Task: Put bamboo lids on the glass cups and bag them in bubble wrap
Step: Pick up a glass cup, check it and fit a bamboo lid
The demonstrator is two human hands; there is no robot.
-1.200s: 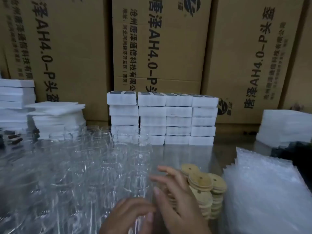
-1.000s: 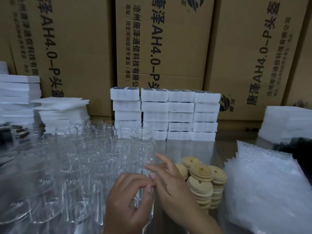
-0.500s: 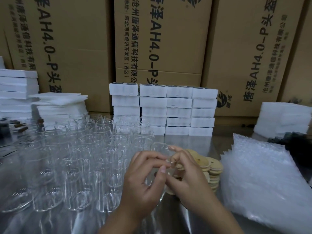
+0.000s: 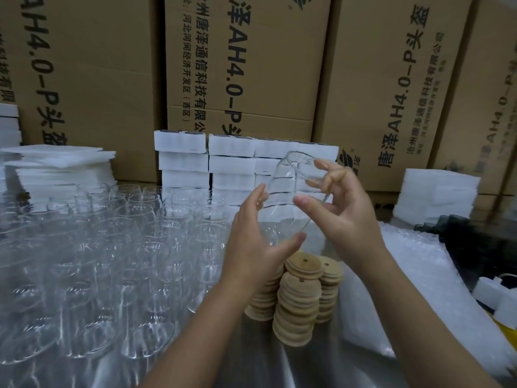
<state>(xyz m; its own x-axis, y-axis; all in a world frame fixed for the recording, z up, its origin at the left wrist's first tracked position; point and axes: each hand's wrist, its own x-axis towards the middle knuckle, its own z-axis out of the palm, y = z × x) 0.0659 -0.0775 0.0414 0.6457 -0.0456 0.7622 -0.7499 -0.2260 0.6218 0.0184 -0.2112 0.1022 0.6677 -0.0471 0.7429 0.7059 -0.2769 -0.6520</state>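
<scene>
Cup [image 4: 289, 177] tilted in the air above the lids [image 4: 300, 292] — right hand [image 4: 345, 211] pinches it with thumb and curled fingers; left hand [image 4: 256, 247] spread, straight fingers touching its lower part.

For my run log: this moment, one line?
clear glass cup: tilted, lidless | right hand: holds it | left hand: open alongside | round bamboo lids: stacked

clear see-through glass cups [image 4: 134, 242], tan bamboo lids [image 4: 300, 301] with tiny dark holes, bubbly white-clear wrap bags [image 4: 414, 289], brown cardboard boxes [image 4: 246, 63] with black lettering, white foam blocks [image 4: 181, 155]
</scene>
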